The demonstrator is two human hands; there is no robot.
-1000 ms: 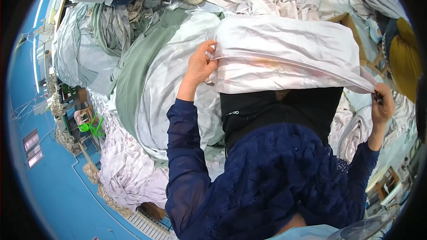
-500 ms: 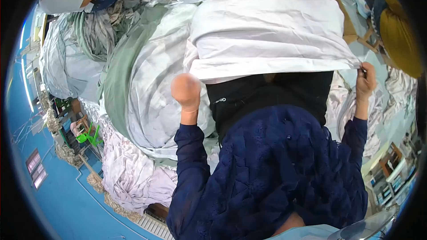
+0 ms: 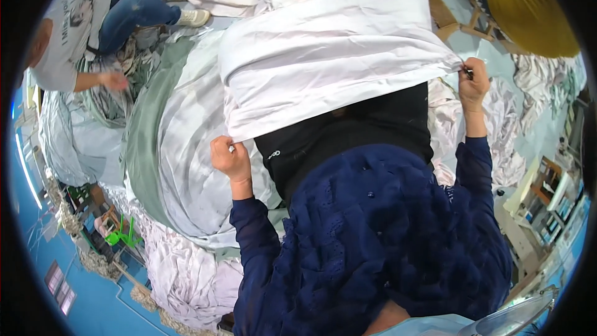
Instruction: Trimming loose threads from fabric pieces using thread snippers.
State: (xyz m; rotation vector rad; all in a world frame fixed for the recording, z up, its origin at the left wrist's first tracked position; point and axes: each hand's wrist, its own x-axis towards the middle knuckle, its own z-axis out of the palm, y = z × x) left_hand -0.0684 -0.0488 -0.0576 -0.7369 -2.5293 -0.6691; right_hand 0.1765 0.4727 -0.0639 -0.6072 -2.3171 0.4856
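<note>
Fingers of the left hand are curled tight, pinching the near left corner of the folded white sheet; fingers of the right hand pinch its near right corner. The sheet is held out flat in front of the person's dark blue top, above the heap of pale linen. To fold it cleanly, I'd keep both corners level and the near edge taut, so no slack creases form
</note>
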